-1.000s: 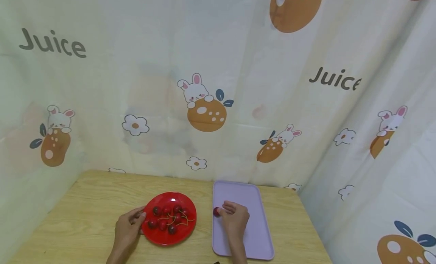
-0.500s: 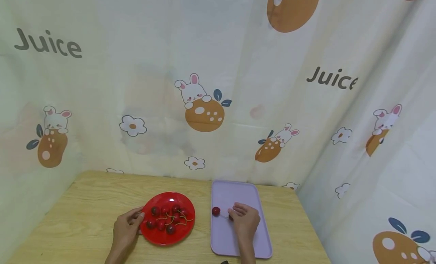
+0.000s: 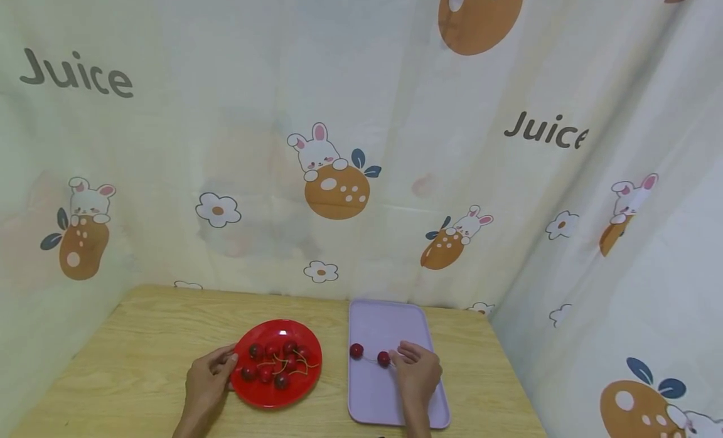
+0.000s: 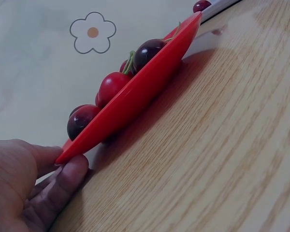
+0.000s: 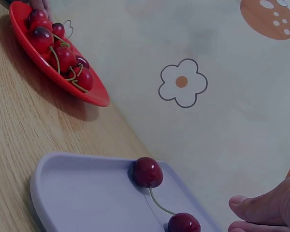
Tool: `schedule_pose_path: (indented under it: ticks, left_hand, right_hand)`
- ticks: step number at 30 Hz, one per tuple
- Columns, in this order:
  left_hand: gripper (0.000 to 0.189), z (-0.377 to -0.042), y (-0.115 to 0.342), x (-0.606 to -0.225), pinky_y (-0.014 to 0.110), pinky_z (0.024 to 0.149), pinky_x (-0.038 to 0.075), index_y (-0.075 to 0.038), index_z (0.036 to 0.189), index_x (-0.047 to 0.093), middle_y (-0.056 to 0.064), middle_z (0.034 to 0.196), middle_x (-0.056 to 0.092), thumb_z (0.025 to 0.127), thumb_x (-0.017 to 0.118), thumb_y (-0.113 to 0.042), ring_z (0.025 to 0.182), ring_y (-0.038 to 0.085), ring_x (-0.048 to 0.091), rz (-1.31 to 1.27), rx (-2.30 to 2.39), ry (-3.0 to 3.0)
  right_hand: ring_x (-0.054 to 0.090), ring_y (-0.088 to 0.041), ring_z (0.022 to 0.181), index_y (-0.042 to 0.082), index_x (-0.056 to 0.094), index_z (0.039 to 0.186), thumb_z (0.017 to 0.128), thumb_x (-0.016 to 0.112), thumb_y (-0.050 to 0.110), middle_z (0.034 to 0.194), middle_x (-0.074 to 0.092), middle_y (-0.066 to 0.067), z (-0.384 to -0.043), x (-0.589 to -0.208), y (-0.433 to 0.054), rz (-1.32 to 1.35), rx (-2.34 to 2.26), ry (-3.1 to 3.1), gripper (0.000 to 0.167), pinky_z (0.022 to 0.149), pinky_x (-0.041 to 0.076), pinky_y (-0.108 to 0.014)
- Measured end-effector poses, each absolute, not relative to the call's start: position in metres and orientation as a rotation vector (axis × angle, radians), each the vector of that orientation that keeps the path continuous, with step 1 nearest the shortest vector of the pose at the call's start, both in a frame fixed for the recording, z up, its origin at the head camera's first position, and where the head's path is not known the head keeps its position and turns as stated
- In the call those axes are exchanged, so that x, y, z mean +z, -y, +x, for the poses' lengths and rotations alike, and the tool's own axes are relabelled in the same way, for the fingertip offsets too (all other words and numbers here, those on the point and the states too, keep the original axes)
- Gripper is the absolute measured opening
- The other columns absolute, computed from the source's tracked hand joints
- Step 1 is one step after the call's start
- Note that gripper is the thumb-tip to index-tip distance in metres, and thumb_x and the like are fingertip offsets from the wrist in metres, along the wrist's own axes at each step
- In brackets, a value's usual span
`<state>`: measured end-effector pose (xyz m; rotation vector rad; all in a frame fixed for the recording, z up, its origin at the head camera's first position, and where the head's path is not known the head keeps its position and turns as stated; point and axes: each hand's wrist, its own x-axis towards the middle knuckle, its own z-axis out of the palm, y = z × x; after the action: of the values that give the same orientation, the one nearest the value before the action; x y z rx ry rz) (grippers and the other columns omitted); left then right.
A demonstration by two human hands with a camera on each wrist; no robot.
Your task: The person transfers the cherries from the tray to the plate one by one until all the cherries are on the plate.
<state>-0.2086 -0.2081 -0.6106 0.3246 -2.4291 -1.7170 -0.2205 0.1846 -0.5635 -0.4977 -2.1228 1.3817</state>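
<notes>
My left hand (image 3: 206, 378) pinches the rim of a round red plate (image 3: 299, 391) on the left side of the table. Thumb and fingers meet at that rim in the left wrist view. Several dark red cherries (image 4: 113, 87) with green stems lie on the plate. At the right, a lilac tray (image 3: 369, 406) holds a cherry (image 5: 148, 172) near its left edge. A second cherry (image 5: 184, 223) lies closer to the tray's middle, a stem stretching between the two. Just right of that second cherry is my right hand (image 3: 419, 369), thumb and fingers apart from it and visibly holding nothing.
The wooden table (image 3: 186, 312) carries both plate and tray, with a strip of bare wood between them. A pale printed curtain (image 3: 254, 143) hangs behind the table and along its sides.
My right hand has let go of the second cherry and moved right, leaving it on the tray. The first cherry shows fully now. My left hand keeps its grip on the plate.
</notes>
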Motion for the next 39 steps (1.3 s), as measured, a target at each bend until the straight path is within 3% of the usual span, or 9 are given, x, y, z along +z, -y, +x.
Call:
schedule_pose_path:
  ticks: [15,23,28,36,39]
  left_hand:
    - [0.037,-0.209,0.208,-0.612,0.026,0.059,0.067,0.006,0.143,0.066,0.028,0.118,0.075,0.109,0.066,-0.007,0.074,0.010,0.070,0.312,-1.707,2.424]
    - [0.037,-0.209,0.208,-0.612,0.026,0.059,0.066,0.006,0.142,0.067,0.028,0.118,0.076,0.109,0.066,-0.007,0.073,0.010,0.070,0.317,-1.712,2.416]
    - [0.037,-0.209,0.208,-0.613,0.026,0.059,0.067,0.006,0.143,0.066,0.028,0.119,0.075,0.109,0.066,-0.007,0.074,0.010,0.071,0.317,-1.711,2.417]
    - [0.038,-0.210,0.209,-0.615,0.026,0.059,0.066,0.006,0.144,0.066,0.028,0.118,0.076,0.108,0.067,-0.008,0.074,0.009,0.070,0.314,-1.707,2.426]
    - [0.037,-0.210,0.209,-0.616,0.026,0.059,0.067,0.006,0.143,0.066,0.027,0.118,0.076,0.108,0.067,-0.008,0.073,0.009,0.070,0.308,-1.707,2.422]
  right_hand:
    - [0.084,-0.036,0.085,-0.007,0.082,0.104,0.078,0.093,-0.002,0.099,0.082,-0.026,-0.215,-0.571,-0.201,-0.542,1.401,2.124,0.029,0.063,0.060,-0.009]
    - [0.084,-0.032,0.081,-0.006,0.081,0.106,0.076,0.094,-0.002,0.098,0.082,-0.025,-0.214,-0.578,-0.203,-0.597,1.452,2.159,0.032,0.066,0.066,-0.020]
    - [0.083,-0.030,0.080,-0.007,0.081,0.106,0.077,0.093,-0.004,0.097,0.082,-0.025,-0.215,-0.585,-0.202,-0.606,1.502,2.149,0.031,0.066,0.066,-0.020]
    - [0.081,-0.021,0.072,0.000,0.084,0.097,0.075,0.095,0.002,0.089,0.083,-0.019,-0.216,-0.590,-0.200,-0.652,1.408,2.205,0.024,0.074,0.062,-0.022]
    - [0.080,-0.018,0.070,0.001,0.084,0.093,0.075,0.095,0.003,0.086,0.083,-0.017,-0.215,-0.591,-0.199,-0.643,1.378,2.212,0.021,0.071,0.058,-0.018]
